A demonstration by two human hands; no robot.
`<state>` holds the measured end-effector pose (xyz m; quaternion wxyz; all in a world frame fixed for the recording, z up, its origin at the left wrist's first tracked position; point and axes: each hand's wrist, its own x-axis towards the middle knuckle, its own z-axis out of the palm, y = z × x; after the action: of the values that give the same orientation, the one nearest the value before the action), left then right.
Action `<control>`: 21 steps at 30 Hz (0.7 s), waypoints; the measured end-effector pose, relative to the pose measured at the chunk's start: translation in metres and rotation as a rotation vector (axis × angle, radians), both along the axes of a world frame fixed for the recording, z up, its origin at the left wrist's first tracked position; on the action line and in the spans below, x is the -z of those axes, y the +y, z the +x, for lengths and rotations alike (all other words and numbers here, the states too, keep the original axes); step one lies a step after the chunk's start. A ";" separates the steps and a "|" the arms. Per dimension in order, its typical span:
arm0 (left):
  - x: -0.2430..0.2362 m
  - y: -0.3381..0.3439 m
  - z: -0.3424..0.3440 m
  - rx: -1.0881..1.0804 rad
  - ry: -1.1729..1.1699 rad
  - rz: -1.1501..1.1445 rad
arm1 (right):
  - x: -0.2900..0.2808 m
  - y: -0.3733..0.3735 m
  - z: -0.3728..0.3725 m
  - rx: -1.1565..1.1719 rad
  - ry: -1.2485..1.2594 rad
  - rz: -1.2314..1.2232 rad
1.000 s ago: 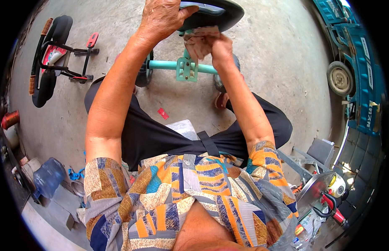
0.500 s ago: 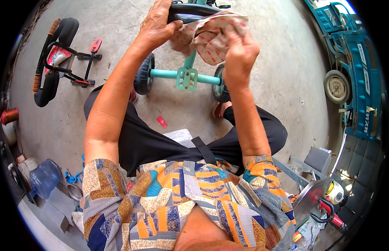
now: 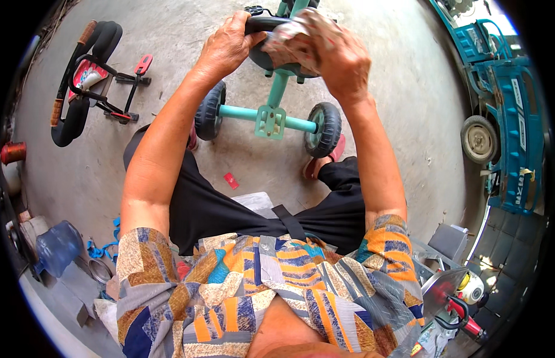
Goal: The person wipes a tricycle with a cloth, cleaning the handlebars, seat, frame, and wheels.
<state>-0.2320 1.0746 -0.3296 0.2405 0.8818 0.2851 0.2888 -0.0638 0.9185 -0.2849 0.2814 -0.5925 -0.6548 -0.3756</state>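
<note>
A small teal tricycle (image 3: 277, 89) stands between my legs with its two black rear wheels towards me. My left hand (image 3: 225, 49) is closed on the left edge of its black seat (image 3: 267, 25), the thumb pointing inward. Bunched in my right hand (image 3: 344, 64) is a pale cloth (image 3: 294, 40) with red marks, pressed against the right side of the seat. The cloth and hand hide that side of the seat. Under the seat, a teal post runs down to the axle with its square bracket (image 3: 270, 123).
On the left lies a black folding child seat (image 3: 83, 83) with brown grips. A teal cargo vehicle (image 3: 513, 119) stands at the right. A blue water jug (image 3: 59, 247) is at lower left, a metal-topped machine (image 3: 441, 286) at lower right. A red scrap (image 3: 231, 181) lies on the floor.
My right hand has moved up with the cloth, which is now gathered more tightly over the seat's right side. The left hand keeps its hold. The tricycle's right rear wheel shows more fully.
</note>
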 end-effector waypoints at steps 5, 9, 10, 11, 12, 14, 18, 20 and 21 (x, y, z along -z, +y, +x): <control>0.003 -0.008 0.005 -0.021 -0.053 -0.039 | 0.039 -0.052 0.039 0.013 0.866 -0.073; 0.003 -0.009 0.006 -0.048 -0.032 -0.034 | 0.024 -0.049 0.038 0.257 0.983 -0.195; 0.002 -0.010 0.006 -0.051 -0.022 -0.048 | 0.013 -0.036 0.031 0.213 0.889 -0.146; 0.001 -0.011 0.005 -0.050 -0.013 -0.061 | 0.004 -0.024 0.023 0.172 0.795 -0.096; 0.000 -0.012 0.006 -0.049 -0.007 -0.074 | 0.000 -0.011 0.020 0.133 0.764 -0.120; 0.000 -0.012 0.004 -0.050 0.007 -0.100 | -0.014 0.013 -0.002 0.153 0.658 -0.188; 0.000 -0.008 0.005 -0.048 0.017 -0.119 | -0.040 0.047 -0.059 0.117 0.299 -0.224; 0.010 -0.001 0.008 -0.037 -0.038 -0.132 | -0.028 0.069 -0.069 0.151 0.087 -0.269; 0.019 0.005 0.010 0.007 -0.076 -0.185 | -0.020 0.078 -0.071 0.172 -0.017 -0.301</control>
<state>-0.2215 1.0796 -0.3486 0.3325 0.8453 0.2979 0.2936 -0.1349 0.9966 -0.2654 0.1506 -0.6786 -0.6530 -0.3008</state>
